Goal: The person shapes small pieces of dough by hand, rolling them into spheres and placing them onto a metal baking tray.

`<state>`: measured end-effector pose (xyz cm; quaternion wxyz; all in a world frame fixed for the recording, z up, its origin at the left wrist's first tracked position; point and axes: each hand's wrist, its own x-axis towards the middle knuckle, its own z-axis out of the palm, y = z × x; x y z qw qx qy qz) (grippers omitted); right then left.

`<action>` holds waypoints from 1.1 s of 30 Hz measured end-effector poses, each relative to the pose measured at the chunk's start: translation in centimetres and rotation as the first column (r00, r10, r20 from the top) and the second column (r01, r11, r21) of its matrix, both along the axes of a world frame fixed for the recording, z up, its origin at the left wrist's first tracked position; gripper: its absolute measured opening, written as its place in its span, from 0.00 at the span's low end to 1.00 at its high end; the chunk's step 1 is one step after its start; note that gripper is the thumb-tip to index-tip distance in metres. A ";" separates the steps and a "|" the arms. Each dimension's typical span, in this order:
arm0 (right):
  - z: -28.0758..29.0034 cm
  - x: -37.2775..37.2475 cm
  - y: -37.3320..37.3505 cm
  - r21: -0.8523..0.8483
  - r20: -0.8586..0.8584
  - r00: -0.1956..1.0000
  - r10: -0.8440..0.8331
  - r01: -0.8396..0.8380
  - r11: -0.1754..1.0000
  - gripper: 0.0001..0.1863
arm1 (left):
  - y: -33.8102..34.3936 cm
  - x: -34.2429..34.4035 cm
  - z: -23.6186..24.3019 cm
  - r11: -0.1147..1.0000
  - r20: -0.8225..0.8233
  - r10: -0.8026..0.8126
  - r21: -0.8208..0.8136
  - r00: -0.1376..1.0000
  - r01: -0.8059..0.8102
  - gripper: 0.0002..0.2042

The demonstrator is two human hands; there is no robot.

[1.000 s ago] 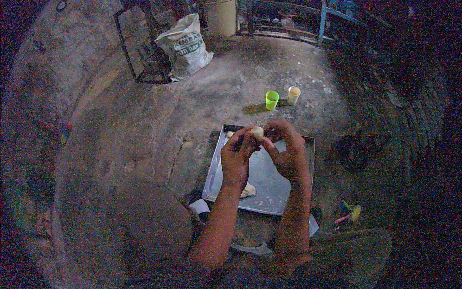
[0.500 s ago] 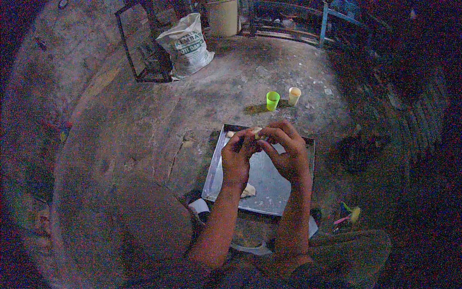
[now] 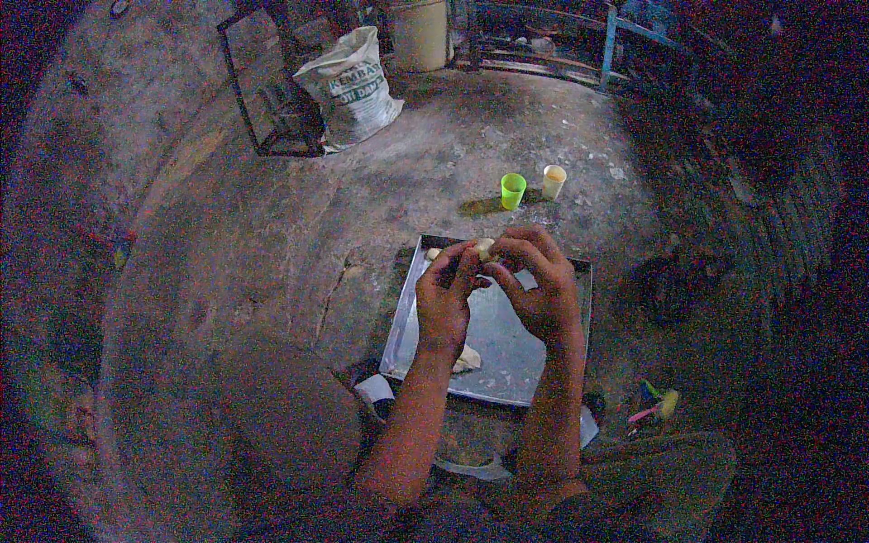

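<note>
Between the fingertips of both hands is a small pale lump that looks like dough [image 3: 484, 246], held above the far part of a metal tray [image 3: 507, 335]. My left hand [image 3: 445, 294] pinches it from the left, and my right hand [image 3: 543, 285] grips it from the right with curled fingers. Another small pale lump [image 3: 434, 254] lies in the tray's far left corner. A larger pale piece of dough [image 3: 468, 360] rests near the tray's front, partly behind my left forearm.
A green cup [image 3: 512, 191] and a cream cup [image 3: 554, 182] stand on the floor beyond the tray. Farther back are a white sack [image 3: 353, 90], a dark frame [image 3: 262, 100] and a beige bucket [image 3: 420, 36]. A small colourful object [image 3: 656, 405] lies at the right.
The lump between my fingers has turned slightly and shows more of its surface. Both hands stay in nearly the same place.
</note>
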<state>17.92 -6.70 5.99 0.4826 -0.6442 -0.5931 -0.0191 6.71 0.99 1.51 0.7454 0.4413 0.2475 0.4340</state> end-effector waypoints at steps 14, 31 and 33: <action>-0.4 -0.2 0.0 0.013 -0.174 0.984 -0.037 0.040 0.999 0.14 | -0.2 -0.1 0.3 0.999 -0.040 0.018 0.027 0.999 -0.017 0.15; -0.3 -0.2 0.4 0.067 -0.267 0.964 0.014 0.004 0.998 0.14 | -0.2 0.1 0.8 0.999 -0.039 0.026 0.042 0.999 -0.025 0.16; -0.3 -0.2 0.4 0.096 -0.218 0.976 0.013 0.008 0.995 0.13 | -0.3 0.1 0.9 0.999 -0.053 0.020 0.031 0.998 -0.018 0.16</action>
